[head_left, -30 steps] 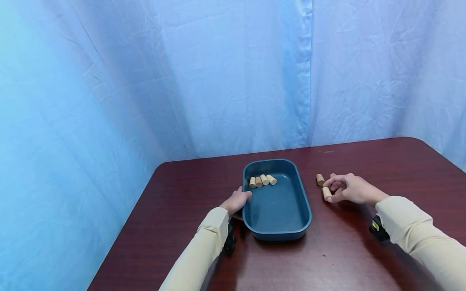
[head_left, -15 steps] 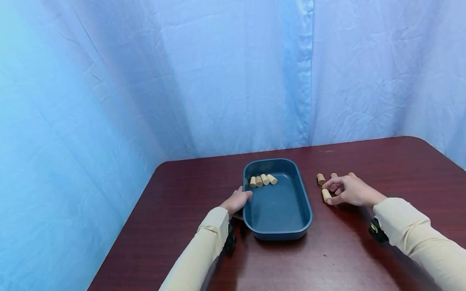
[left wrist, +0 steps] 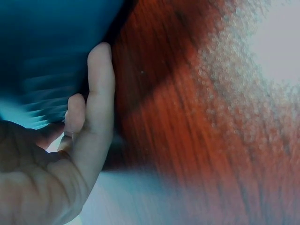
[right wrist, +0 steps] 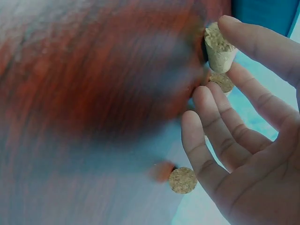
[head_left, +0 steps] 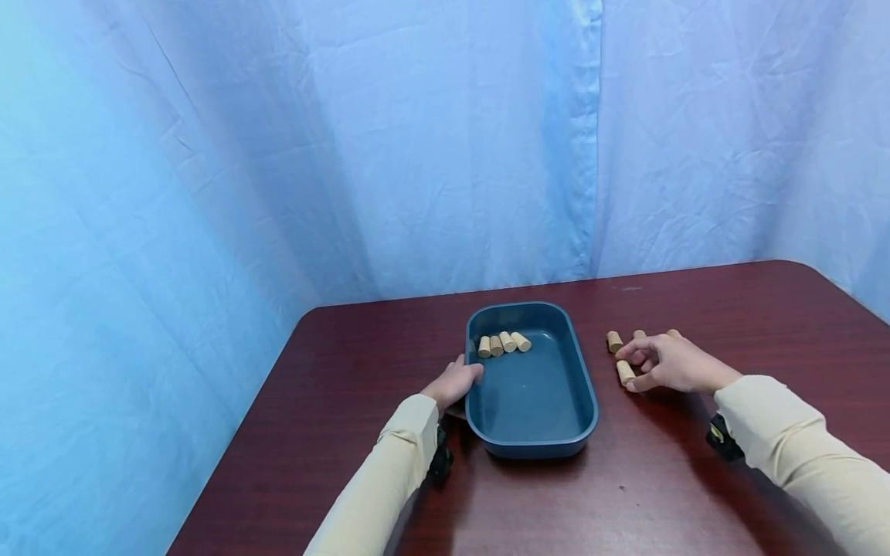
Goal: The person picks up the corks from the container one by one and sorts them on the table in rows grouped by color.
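In the head view my left hand (head_left: 455, 381) grips the left wall of a dark blue rectangular tray (head_left: 538, 401), thumb over the rim. The left wrist view shows its fingers (left wrist: 101, 89) stretched along the tray's outer side, near the table. Several tapered corks (head_left: 508, 342) lie in a row at the tray's far left. To the right of the tray, my right hand (head_left: 670, 365) pinches a pale cork (head_left: 625, 373) between thumb and index finger, low over the table. The right wrist view shows that cork tilted, with the other fingers spread loosely.
A darker cork (head_left: 615, 342) stands just behind the pinched one. Two more corks, one (head_left: 639, 334) behind the fingers and another (head_left: 673, 333) partly hidden by the hand, are farther right. The dark red table (head_left: 348, 371) ends at a pale blue curtain (head_left: 445, 154).
The right hand has shifted very slightly toward me at the pale cork, and the corks behind it show more. The left hand and tray hold still.
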Demonstrator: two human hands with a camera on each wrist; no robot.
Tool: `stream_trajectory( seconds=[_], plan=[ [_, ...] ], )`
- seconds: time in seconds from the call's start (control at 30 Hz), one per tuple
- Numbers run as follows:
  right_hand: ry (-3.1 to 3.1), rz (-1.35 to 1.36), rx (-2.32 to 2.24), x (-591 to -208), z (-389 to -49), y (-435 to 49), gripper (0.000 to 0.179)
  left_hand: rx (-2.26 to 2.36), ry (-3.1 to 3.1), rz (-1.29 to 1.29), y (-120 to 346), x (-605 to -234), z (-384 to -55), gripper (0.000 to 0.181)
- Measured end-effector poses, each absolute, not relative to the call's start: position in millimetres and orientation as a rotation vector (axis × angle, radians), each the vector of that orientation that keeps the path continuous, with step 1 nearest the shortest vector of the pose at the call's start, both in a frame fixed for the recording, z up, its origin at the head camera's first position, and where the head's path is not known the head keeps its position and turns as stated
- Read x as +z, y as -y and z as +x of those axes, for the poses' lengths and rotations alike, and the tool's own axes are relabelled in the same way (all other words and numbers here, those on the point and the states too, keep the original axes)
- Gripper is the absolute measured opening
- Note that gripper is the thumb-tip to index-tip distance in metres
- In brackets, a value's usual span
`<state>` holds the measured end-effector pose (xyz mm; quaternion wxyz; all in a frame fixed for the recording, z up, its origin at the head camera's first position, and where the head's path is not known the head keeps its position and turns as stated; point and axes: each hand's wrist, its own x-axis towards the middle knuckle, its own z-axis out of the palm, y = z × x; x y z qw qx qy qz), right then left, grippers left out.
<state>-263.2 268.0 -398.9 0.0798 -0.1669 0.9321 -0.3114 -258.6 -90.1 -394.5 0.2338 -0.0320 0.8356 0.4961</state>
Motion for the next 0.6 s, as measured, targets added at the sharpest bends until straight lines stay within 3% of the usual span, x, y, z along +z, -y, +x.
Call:
stream_trajectory(
  seconds=[0.6],
  plan=[
    [-2.915,-0.529,-1.021,-354.3,-269.6,-247.8,0.036,1.359,-2.311,-0.073,89.4,-391.9,-255.6,0.085]
  ],
)
